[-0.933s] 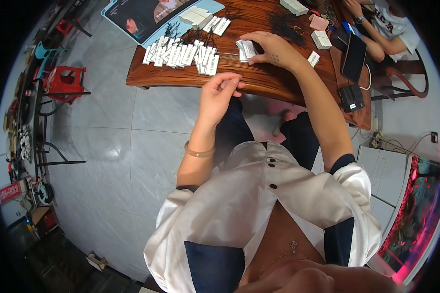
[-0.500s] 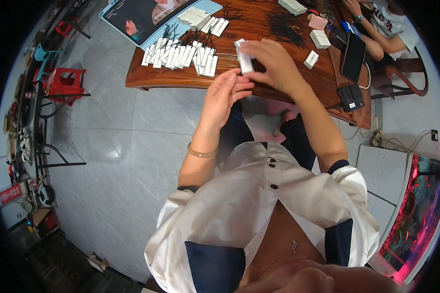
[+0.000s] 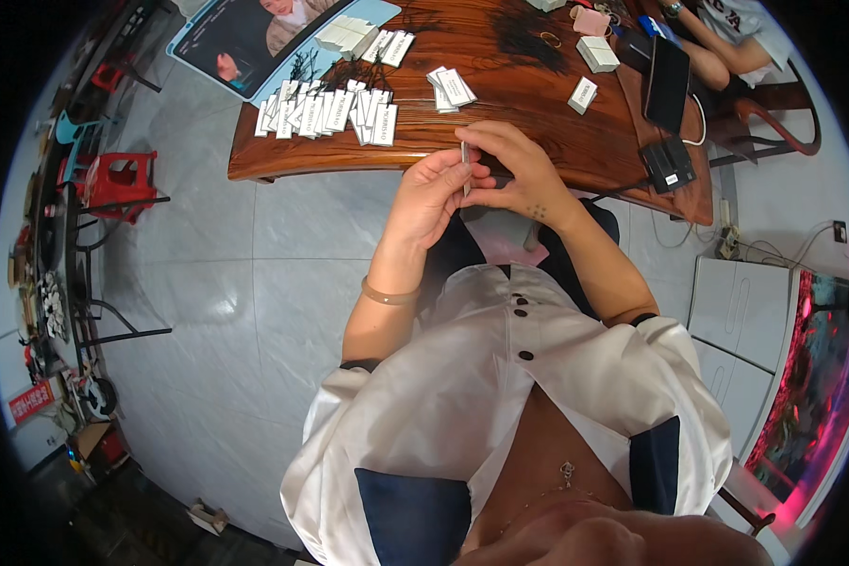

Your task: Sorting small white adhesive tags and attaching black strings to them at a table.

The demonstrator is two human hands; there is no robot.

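Both hands meet just in front of the table's near edge, around a thin white card tag (image 3: 466, 170) seen edge-on. My left hand (image 3: 426, 200) pinches its left side between thumb and fingers. From the other side, my right hand (image 3: 521, 177) grips its top and bottom ends, thumb below and fingers above. Just beyond them, a few loose white tags (image 3: 455, 88) lie overlapping on the table. Left of these are rows of fanned white tags (image 3: 325, 111) with dark print and black strings.
The brown wooden table (image 3: 500, 104) also holds a blue-framed screen (image 3: 245, 47), tag stacks (image 3: 347, 38), black strings (image 3: 533, 33), a single tag (image 3: 582, 95), a phone (image 3: 667, 85) and a black box (image 3: 667, 164). Another person (image 3: 731, 42) sits at the far right. A red stool (image 3: 123, 184) stands left.
My right hand has come nearer with the tag, turning it edge-on, and my left hand now grips it too. The loose tags behind have come into plain view. The whole view has shifted slightly.
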